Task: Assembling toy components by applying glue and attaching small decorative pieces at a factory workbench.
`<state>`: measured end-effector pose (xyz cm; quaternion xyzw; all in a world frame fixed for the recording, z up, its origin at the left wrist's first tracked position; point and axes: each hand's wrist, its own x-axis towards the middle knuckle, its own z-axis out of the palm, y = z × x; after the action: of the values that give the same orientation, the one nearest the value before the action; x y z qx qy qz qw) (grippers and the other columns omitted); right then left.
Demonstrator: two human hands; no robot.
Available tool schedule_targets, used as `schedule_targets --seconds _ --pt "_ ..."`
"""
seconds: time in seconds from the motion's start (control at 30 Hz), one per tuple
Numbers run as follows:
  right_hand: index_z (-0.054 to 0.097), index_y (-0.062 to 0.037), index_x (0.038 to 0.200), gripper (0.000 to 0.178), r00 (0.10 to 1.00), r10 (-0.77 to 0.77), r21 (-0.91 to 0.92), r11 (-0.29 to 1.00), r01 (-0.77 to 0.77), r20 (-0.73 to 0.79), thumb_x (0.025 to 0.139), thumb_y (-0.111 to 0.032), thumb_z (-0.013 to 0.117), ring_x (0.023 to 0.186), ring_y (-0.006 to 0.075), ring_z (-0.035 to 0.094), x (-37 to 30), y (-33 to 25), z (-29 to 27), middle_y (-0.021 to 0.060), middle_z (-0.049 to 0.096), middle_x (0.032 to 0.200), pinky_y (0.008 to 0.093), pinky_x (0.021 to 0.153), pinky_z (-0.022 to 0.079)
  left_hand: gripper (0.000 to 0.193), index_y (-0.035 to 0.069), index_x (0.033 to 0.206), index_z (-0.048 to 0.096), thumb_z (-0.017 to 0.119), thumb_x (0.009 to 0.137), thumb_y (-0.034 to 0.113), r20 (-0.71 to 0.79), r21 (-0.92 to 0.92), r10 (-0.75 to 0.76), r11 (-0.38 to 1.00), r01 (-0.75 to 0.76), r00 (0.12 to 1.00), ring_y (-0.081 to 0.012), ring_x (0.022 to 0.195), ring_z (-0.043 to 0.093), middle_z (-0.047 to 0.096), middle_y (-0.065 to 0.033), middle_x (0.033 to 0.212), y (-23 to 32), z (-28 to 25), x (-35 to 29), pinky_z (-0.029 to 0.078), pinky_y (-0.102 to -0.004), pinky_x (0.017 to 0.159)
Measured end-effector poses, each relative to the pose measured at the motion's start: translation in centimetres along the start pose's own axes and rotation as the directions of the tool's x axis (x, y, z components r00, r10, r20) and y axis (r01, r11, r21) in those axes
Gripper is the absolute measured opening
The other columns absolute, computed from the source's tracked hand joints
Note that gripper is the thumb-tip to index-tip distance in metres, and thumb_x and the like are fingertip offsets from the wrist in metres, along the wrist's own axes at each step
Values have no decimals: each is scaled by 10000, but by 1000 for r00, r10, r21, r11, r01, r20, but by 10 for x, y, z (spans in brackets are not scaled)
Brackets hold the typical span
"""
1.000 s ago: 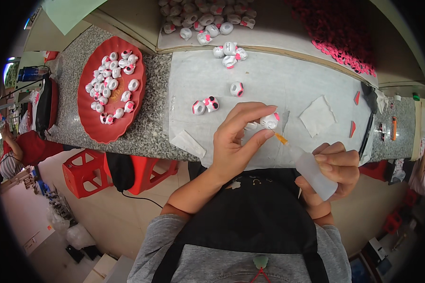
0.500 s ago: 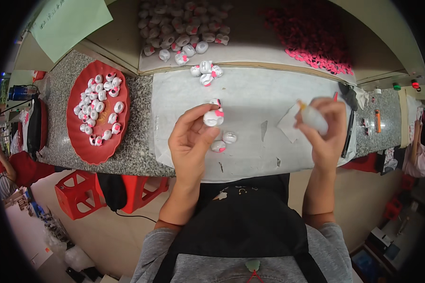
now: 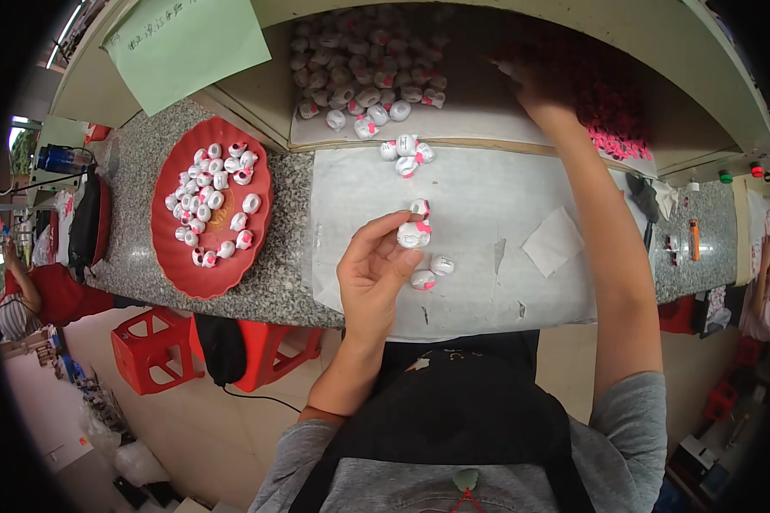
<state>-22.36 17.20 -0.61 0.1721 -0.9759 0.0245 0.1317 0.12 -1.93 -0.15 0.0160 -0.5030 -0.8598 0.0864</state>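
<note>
My left hand (image 3: 370, 278) pinches a small white cat-head piece with a pink bow (image 3: 414, 235) between thumb and fingertips, above the paper-covered bench (image 3: 462, 184). Just behind it is another white piece (image 3: 419, 207). Two more white pieces (image 3: 441, 265) lie to the right of my left fingers. My right hand (image 3: 546, 92) reaches far into the dim shelf, at the left edge of a heap of small pink pieces (image 3: 620, 141). From its closed fingers pokes a pale squeeze bottle (image 3: 508, 67) with an orange tip, mostly hidden in shadow.
A red scalloped tray (image 3: 167, 248) with several white pieces stands on the left. More white pieces (image 3: 364, 68) are heaped on the shelf, with a small cluster (image 3: 407, 154) before its edge. A white paper square (image 3: 554, 241) lies under my right forearm.
My right hand has moved from above the bench's right side forward into the shelf, carrying the squeeze bottle. My left hand keeps its pinch on the cat-head piece. The whole view has shifted.
</note>
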Motion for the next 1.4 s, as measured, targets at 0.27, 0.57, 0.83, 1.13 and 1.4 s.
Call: schedule_targets --seconds 0.27,0.57,0.83,1.13,1.4 --pt "533 9 717 60 969 105 953 186 -240 224 700 -48 534 490 61 429 -116 -55 -82 76 557 676 182 453 347 340 -24 1026 438 522 699 -63 19 18 -54 998 54 998 -202 898 513 483 -161 1019 -8 3 2 414 -314 789" --pt "567 5 726 79 943 -43 938 -93 -333 330 658 16 604 586 66 493 -164 -81 -85 40 567 651 182 534 386 289 -38 954 518 535 669 -83 315 440 41 879 -184 948 -218 940 481 486 -164 1010 -2 15 1 407 -280 773" --pt "524 28 732 97 942 -10 939 -78 -336 336 656 37 584 553 95 476 -170 -80 -76 95 545 697 192 487 377 276 -36 937 527 544 666 -84 344 430 25 885 -182 938 -229 945 481 494 -169 998 -1 20 -3 397 -294 790" --pt "455 12 930 360 969 23 951 -199 -236 245 615 16 629 578 83 471 -173 -95 -74 69 520 720 183 471 372 263 -41 960 486 547 709 5 200 117 -78 992 55 977 -225 929 493 500 -184 991 -1 18 -7 394 -297 796" --pt "500 7 852 298 959 39 908 -334 -253 281 596 26 652 606 114 505 -177 -103 -67 105 545 790 198 462 386 240 -27 950 525 535 710 -31 310 84 -48 996 23 950 -211 958 478 515 -142 994 -1 16 -10 392 -291 798"
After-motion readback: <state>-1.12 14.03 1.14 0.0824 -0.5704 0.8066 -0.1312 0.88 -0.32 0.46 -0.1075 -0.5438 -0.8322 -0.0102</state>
